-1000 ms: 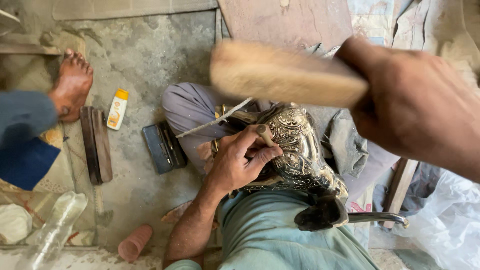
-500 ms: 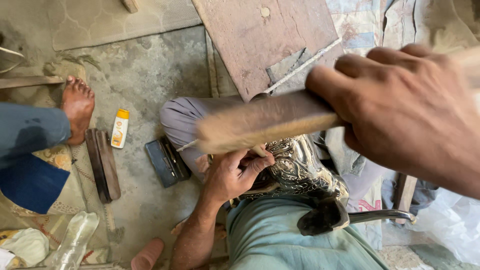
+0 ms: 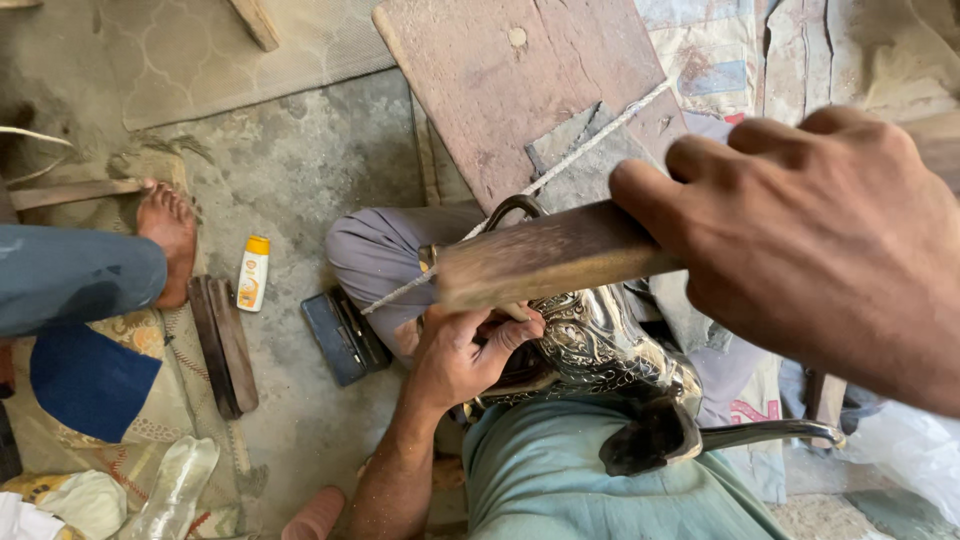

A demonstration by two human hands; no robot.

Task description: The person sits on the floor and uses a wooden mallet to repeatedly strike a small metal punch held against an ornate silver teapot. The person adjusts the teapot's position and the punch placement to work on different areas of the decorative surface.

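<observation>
**Two hands, one raised stick, fingers close to strike line**

Right hand (image 3: 810, 240) upper right of frame, fingers curled tight round wooden stick (image 3: 545, 255), held over silver vessel (image 3: 600, 340) at centre, on the lap. Left hand (image 3: 465, 355) just below the stick, fingers and thumb curled onto the vessel's edge, pressing it in place.

Risks, as judgement: stick landing on left fingers, these lying right under its end; vessel slipping off the lap if grip loosens; off-angle blow denting embossed surface.

Around: string (image 3: 560, 170) running diagonally across board (image 3: 500, 90) at top centre, passing close to the stick, could snag. Dark case (image 3: 340, 335) and yellow-capped bottle (image 3: 252, 272) left of centre. Another person's foot (image 3: 172, 235) at left, well apart.
</observation>
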